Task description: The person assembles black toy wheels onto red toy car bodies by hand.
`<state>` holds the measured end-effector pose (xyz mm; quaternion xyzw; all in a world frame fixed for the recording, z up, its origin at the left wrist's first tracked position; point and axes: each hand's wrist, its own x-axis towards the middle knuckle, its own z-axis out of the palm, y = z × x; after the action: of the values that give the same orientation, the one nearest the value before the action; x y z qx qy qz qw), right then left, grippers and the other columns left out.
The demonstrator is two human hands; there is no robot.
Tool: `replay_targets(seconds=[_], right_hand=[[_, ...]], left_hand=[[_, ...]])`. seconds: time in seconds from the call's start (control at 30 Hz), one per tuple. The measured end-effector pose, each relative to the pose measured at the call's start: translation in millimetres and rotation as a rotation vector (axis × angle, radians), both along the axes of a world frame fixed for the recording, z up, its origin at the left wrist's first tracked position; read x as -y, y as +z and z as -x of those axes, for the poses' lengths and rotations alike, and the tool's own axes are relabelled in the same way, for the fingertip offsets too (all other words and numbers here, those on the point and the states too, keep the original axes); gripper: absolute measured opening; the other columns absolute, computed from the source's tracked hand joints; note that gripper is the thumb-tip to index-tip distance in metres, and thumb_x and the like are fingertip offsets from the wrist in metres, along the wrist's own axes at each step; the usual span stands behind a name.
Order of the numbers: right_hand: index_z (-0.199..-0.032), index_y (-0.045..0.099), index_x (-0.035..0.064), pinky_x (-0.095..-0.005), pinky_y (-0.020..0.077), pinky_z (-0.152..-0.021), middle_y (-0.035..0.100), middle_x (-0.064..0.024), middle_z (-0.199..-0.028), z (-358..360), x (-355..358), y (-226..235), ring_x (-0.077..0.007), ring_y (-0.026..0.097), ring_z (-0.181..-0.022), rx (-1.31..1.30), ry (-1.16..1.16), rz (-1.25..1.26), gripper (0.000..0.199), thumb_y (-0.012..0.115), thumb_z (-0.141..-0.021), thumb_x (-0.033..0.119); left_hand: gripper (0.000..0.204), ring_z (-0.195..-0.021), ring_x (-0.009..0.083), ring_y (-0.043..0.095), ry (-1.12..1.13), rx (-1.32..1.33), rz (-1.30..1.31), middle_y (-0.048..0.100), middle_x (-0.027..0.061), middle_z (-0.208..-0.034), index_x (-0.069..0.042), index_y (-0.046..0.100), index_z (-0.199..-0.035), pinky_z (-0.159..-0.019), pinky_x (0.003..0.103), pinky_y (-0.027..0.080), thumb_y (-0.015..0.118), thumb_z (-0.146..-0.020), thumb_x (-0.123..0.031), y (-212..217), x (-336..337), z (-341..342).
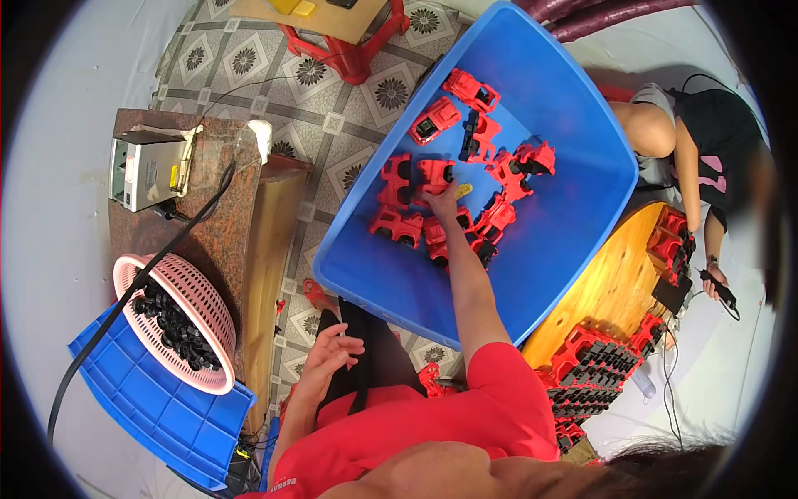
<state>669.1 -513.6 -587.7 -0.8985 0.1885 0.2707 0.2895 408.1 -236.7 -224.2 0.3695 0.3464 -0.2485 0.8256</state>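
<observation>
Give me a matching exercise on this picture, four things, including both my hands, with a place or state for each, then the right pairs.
1. Right hand
2. Pink basket
3. Wooden table
4. Left hand

A. Carries rows of red-and-black pieces
B. Beside a dark trouser leg
C. Inside the blue tub, at a red toy piece
D. Tilted, with black parts inside

Pairs: 1-C; 2-D; 3-A; 4-B.
</observation>
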Motion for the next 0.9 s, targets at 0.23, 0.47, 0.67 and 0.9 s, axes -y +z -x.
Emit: replay_targets(seconds=[0.23, 0.47, 0.67, 0.9], right_hand=[[-0.152, 0.014, 0.0026, -0.0354, 0.0442, -0.1, 0.043, -0.0126, -0.139, 43.6, -30.7, 274.7, -0.0205, 0.049, -0.123, -0.137, -0.065, -1.061, 0.109, 0.082, -0.068, 0.014], [-0.146, 0.024, -0.0057, -0.0445, 0.0437, -0.098, 0.048, -0.0259, -0.132, 139.1, -171.7, 460.4, -0.0394, 0.052, -0.117, 0.089, 0.971, -0.591, 0.11, 0.083, -0.064, 0.037], [-0.146, 0.03, 0.0006, -0.044, 0.0475, -0.089, 0.06, -0.0208, -0.119, 222.7, -280.9, 474.9, -0.0372, 0.06, -0.104, 0.221, 1.405, -0.936, 0.088, 0.073, -0.08, 0.041], [-0.102, 0.065, 0.0044, -0.0413, 0.0519, -0.065, 0.062, -0.0159, -0.09, 234.9, -467.2, 375.0, -0.0342, 0.064, -0.071, 0.798, 1.334, -1.012, 0.014, 0.06, -0.09, 0.011]], left_hand=[[0.064, -0.115, 0.0226, 0.055, -0.043, 0.127, -0.131, 0.053, 0.0146, -0.129, -0.012, 0.029, -0.148, -0.093, 0.032, 0.045, 0.061, -0.092, -0.015, 45.7, -0.6, -18.3], [0.122, -0.129, 0.0247, 0.043, 0.584, 0.375, -0.422, 0.036, 0.0119, -0.144, -0.015, 0.003, -0.153, -0.102, 0.042, 0.041, 0.089, -0.066, -0.023, 78.6, -16.4, 10.0], [0.063, -0.105, 0.0211, 0.06, 1.046, 0.177, -0.574, 0.058, 0.0078, -0.118, -0.008, 0.039, -0.133, -0.089, 0.036, 0.052, 0.073, -0.081, -0.002, 113.4, -102.7, 124.1], [0.072, -0.117, 0.0279, 0.059, 1.227, 0.322, -0.248, 0.057, 0.0126, -0.128, -0.008, 0.035, -0.141, -0.099, 0.044, 0.05, 0.075, -0.083, -0.023, 121.0, -130.5, 252.2]])
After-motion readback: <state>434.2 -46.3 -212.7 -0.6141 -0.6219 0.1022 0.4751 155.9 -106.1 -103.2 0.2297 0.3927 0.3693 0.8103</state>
